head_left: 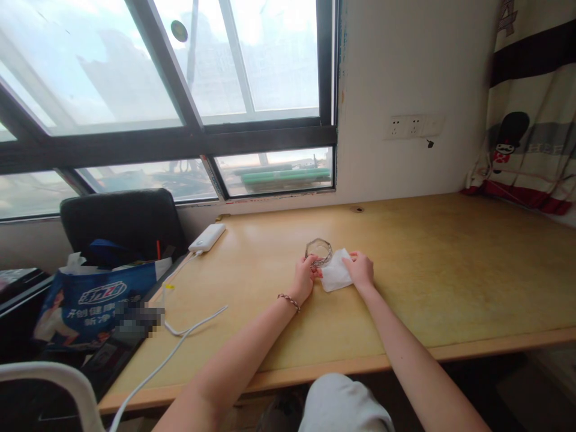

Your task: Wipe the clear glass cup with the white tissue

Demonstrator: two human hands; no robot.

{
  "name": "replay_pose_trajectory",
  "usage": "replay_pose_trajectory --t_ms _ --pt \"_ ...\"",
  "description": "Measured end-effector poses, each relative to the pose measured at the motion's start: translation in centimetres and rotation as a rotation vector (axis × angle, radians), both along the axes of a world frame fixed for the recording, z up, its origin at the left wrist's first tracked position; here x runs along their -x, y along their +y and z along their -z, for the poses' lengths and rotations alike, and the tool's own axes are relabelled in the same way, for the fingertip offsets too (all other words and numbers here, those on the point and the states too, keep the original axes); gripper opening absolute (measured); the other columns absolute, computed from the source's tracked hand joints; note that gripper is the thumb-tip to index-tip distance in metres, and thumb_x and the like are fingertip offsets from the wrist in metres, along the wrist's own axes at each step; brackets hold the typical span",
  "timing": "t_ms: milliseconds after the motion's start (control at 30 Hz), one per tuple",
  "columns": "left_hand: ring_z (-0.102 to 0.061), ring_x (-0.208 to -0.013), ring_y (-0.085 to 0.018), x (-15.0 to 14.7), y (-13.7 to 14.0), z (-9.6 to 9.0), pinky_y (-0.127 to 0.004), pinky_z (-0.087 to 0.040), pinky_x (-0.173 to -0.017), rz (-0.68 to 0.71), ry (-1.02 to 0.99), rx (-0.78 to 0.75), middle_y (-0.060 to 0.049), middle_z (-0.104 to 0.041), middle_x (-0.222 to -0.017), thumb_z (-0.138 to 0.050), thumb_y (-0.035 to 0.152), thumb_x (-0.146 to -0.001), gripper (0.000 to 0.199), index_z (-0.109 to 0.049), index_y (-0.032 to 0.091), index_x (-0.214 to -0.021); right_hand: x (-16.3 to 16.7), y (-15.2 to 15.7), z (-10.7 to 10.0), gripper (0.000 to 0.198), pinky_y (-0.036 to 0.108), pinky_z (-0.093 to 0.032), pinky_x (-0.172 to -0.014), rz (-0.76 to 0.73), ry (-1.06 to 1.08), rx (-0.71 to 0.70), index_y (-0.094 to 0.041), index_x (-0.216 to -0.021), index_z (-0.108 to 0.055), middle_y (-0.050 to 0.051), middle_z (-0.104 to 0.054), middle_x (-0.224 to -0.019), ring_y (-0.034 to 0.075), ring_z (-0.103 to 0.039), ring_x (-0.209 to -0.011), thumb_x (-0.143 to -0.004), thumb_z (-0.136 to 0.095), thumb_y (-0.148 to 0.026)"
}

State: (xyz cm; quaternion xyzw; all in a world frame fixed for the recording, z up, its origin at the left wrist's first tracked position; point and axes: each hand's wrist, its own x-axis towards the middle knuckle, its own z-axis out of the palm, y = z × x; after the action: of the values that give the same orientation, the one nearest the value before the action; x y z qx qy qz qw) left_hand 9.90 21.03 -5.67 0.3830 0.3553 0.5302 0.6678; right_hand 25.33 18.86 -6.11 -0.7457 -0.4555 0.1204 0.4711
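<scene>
My left hand (303, 277), with a beaded bracelet on its wrist, grips the near rim of a small clear glass dish (318, 251) that rests on the wooden desk (441, 276). My right hand (359, 268) holds a white tissue (335, 276) against the desk, right beside the dish. The tissue's left edge touches the dish where my left fingers pinch it. Both forearms reach out from the bottom of the view.
A white power bank (207, 237) lies at the desk's back left, and its white cable (180, 336) trails off the front edge. A black chair (121, 223) with a blue bag (96, 300) stands at the left. Wall sockets (414, 126) and a curtain (531, 120) are at the right.
</scene>
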Motion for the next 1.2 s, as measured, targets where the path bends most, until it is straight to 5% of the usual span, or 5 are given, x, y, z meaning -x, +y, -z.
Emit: replay_pose_trajectory --t_ms 233,433,667,900,1200 --pt "-0.044 -0.036 -0.005 0.1 -0.2 -0.2 -0.019 -0.034 -0.034 -0.016 -0.024 0.007 -0.001 -0.057 -0.071 -0.058 0.033 -0.059 0.032 -0.045 0.015 -0.081 0.1 0.6 -0.7 0.033 0.029 -0.043 -0.057 -0.337 0.754 -0.161 -0.015 -0.077 -0.061 0.008 -0.065 -0.078 0.02 -0.059 -0.066 -0.058 -0.058 -0.042" --pt "-0.041 -0.036 -0.005 0.2 0.1 -0.3 -0.018 -0.032 -0.034 -0.072 -0.118 0.051 0.003 -0.051 -0.059 -0.058 0.031 -0.058 0.026 -0.044 0.015 -0.073 -0.1 0.0 -1.1 0.026 0.028 -0.039 -0.056 -0.077 0.195 -0.155 -0.017 -0.065 -0.061 0.004 -0.063 -0.065 0.017 -0.055 -0.056 -0.06 -0.055 -0.042" --pt "-0.041 -0.034 -0.006 0.2 -0.1 -0.4 -0.019 -0.03 -0.033 -0.062 -0.07 0.056 0.003 -0.05 -0.054 -0.057 0.034 -0.059 0.026 -0.044 0.014 -0.07 0.6 0.2 -1.6 0.035 0.025 -0.039 -0.052 -0.228 0.48 -0.245 -0.014 -0.077 -0.06 0.006 -0.063 -0.064 0.017 -0.055 -0.056 -0.068 -0.048 -0.046" --pt "-0.048 -0.039 -0.006 0.1 -0.6 -0.7 -0.021 -0.041 -0.041 -0.019 -0.039 -0.009 -0.004 -0.06 -0.076 -0.06 0.032 -0.062 0.03 -0.044 0.014 -0.08 1.0 -1.9 -3.1 0.039 0.025 -0.035 -0.057 0.113 0.033 -0.295 -0.014 -0.08 -0.059 0.009 -0.063 -0.07 0.016 -0.052 -0.06 -0.078 -0.035 -0.046" --pt "-0.06 -0.056 -0.013 -0.3 -1.5 -1.4 -0.03 -0.049 -0.061 0.093 -0.043 -0.094 -0.01 -0.06 -0.089 -0.065 0.028 -0.063 0.036 -0.039 0.015 -0.084 2.3 -1.3 -3.1 0.047 0.027 -0.045 -0.061 -0.44 0.727 -0.309 -0.015 -0.097 -0.06 0.007 -0.063 -0.089 0.018 -0.059 -0.073 -0.071 -0.046 -0.052"
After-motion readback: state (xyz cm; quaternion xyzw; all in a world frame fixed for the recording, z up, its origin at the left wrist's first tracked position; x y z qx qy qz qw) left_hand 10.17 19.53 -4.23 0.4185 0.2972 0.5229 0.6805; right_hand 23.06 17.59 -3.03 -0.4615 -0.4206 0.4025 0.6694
